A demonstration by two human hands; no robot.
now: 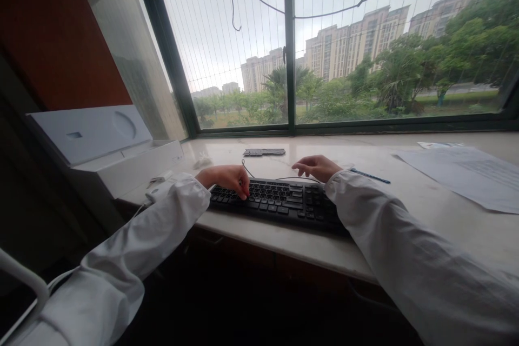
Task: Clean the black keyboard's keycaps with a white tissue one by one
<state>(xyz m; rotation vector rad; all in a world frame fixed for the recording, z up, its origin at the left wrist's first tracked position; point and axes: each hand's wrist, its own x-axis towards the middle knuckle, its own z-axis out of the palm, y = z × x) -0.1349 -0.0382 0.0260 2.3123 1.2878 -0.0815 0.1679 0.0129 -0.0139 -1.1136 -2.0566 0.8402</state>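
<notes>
A black keyboard lies along the front of the pale windowsill counter. My left hand is over its left half, with fingers pinched together and pointing down at the keys. A small reddish spot shows at those fingertips, but I cannot make out what, if anything, they hold. Behind the keyboard's right part, my right hand hovers with loosely bent fingers apart and nothing visible in them. A thin black cable runs behind the keyboard, close below this hand. Farther back lies a small grey strip with key-like rows.
A white box with its lid raised stands at the left. A dark blue pen and printed papers lie on the right. The window frame borders the counter at the back. A white cable hangs at the left edge.
</notes>
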